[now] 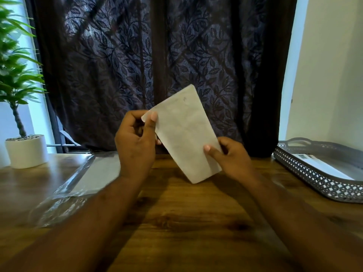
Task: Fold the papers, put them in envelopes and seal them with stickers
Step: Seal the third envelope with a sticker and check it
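A white folded paper or envelope [184, 132] is held up above the wooden table [186, 216], tilted with its long side running from upper left to lower right. My left hand [135, 142] pinches its upper left corner between thumb and fingers. My right hand [229, 156] pinches its lower right edge, thumb on the front. Whether it is an envelope or a folded sheet cannot be told. A stack of white sheets in a clear plastic sleeve [94, 173] lies on the table to the left.
A potted green plant in a white pot [27, 152] stands at the back left. A grey perforated tray [322, 173] with white envelopes inside sits at the right. A dark patterned curtain [157, 65] hangs behind the table.
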